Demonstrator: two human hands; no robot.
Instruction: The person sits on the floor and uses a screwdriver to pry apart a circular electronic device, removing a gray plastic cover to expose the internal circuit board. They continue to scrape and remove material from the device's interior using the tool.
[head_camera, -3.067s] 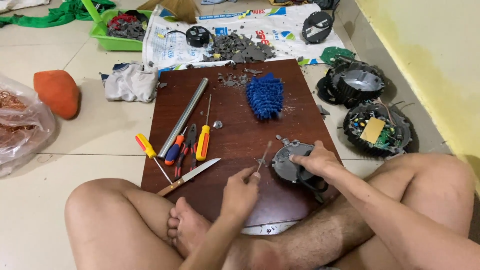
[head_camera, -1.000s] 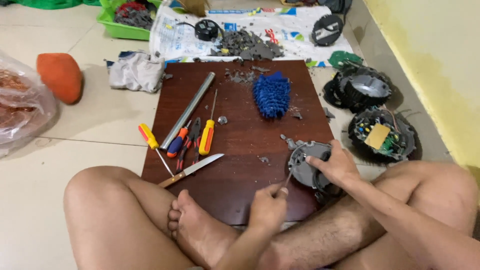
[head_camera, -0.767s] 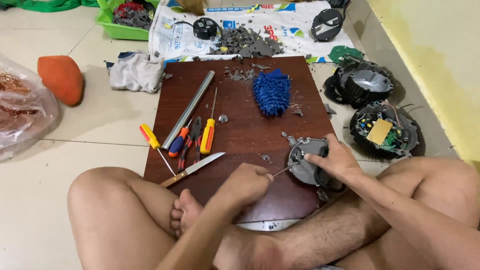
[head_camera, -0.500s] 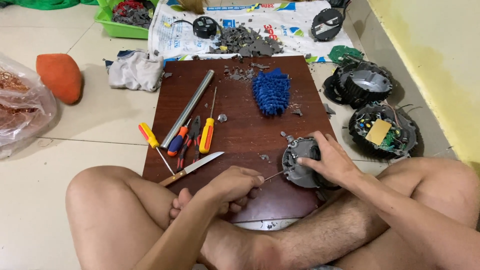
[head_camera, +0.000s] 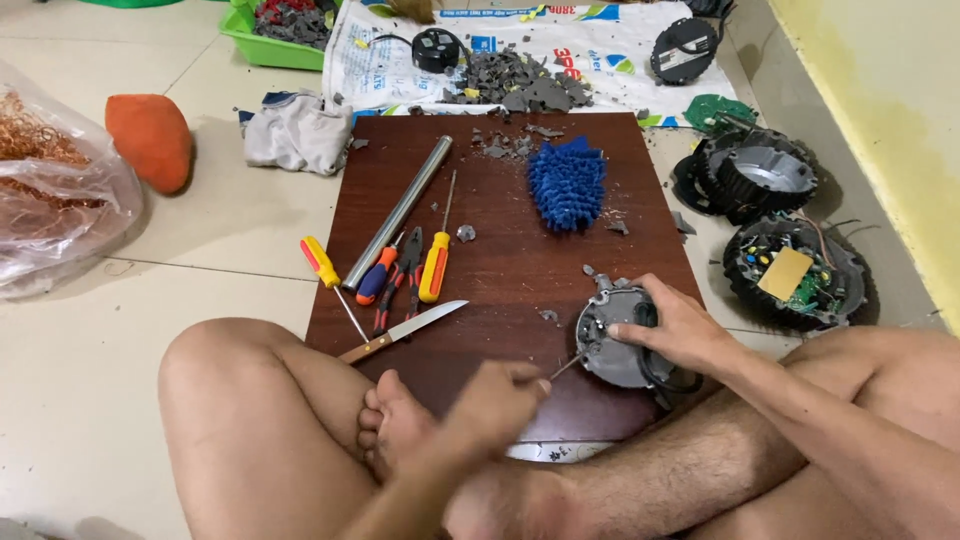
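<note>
Head view: a person sits cross-legged on the floor (head_camera: 120, 440) with a dark wooden board (head_camera: 500, 270) in front of the legs. The right hand (head_camera: 672, 330) lies spread over a round grey motor housing (head_camera: 612, 340) at the board's near right corner, fingers pressing it down rather than closed round it. The left hand (head_camera: 495, 395), blurred, is closed on a thin tool (head_camera: 566, 366) whose tip meets the housing's near edge; what kind of tool it is I cannot tell.

The tip points toward the right hand's fingers, so a slip off the housing could probably jab them. The housing sits close to the board's edge and could slide off under a hard push. Loose grey chips (head_camera: 545, 315) beside it may skid underneath, and the bare foot (head_camera: 390, 430) lies just near a knife (head_camera: 405, 332).

On the board, left of the housing, lie that knife, screwdrivers (head_camera: 432, 268), pliers (head_camera: 398, 280) and a steel tube (head_camera: 398, 212); beyond the housing sits a blue mop pad (head_camera: 568, 182). Right of the board rest two black round units (head_camera: 790, 270) by a yellow wall (head_camera: 880, 110). Beyond it, a printed sack (head_camera: 600, 50) carries grey scrap, with a green tray (head_camera: 275, 40), a rag (head_camera: 295, 130), an orange lump (head_camera: 150, 140) and a bag of copper wire (head_camera: 50, 190) to the left on the tiled floor.
</note>
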